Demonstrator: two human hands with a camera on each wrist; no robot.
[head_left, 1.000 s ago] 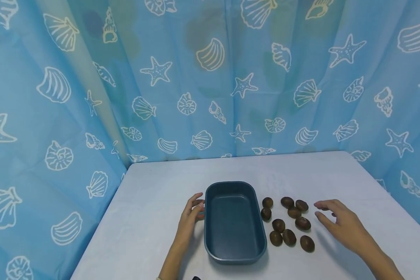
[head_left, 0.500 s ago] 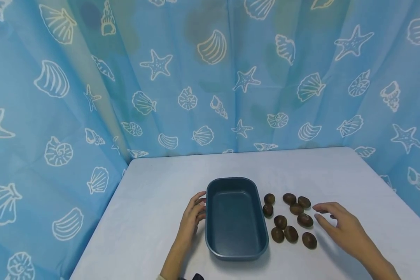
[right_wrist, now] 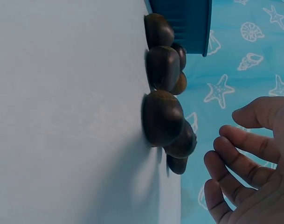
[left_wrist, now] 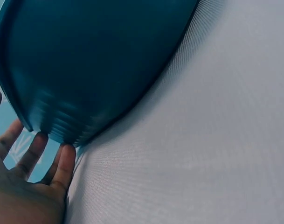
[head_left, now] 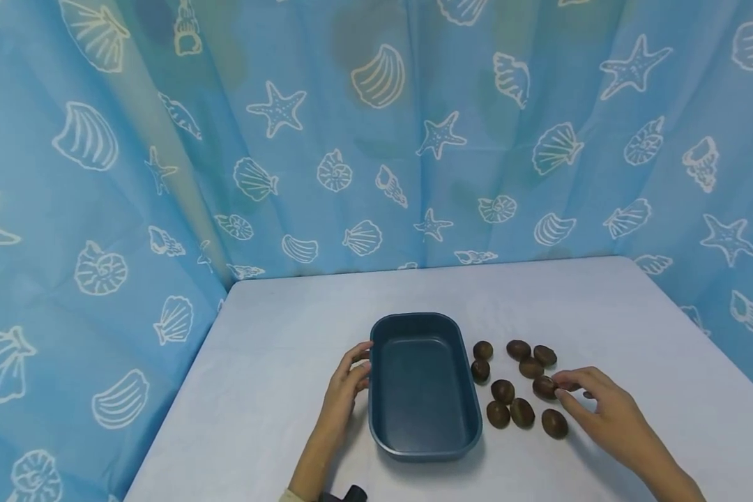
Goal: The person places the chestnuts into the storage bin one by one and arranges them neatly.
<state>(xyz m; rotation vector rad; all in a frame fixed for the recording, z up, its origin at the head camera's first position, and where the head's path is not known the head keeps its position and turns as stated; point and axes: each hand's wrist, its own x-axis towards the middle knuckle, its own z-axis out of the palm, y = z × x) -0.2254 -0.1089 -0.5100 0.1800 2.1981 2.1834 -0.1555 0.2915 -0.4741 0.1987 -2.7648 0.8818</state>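
Observation:
A deep blue rectangular baking pan (head_left: 420,397) with rounded corners stands on the white table, nothing inside it. My left hand (head_left: 346,387) is at its left side; in the left wrist view the fingertips (left_wrist: 67,151) touch the pan's outer wall. Several glossy, dark brown, chestnut-like ovals lie right of the pan. My right hand (head_left: 605,411) has its thumb and index finger at the right edge of one brown oval (head_left: 544,388); contact is hard to tell. In the right wrist view this hand (right_wrist: 253,163) has loosely bent, spread fingers and no object between them.
Another brown oval (head_left: 555,424) lies alone, nearest the front. Two more brown ovals (head_left: 480,371) sit close to the pan's right wall. A blue shell-print curtain (head_left: 376,139) hangs behind the white table (head_left: 276,348). A small black object (head_left: 354,493) shows beside the left wrist.
My right hand has moved slightly left, its fingertips reaching the edge of a brown oval. My left fingertips have come closer to the pan's wall. The head view has tilted a little.

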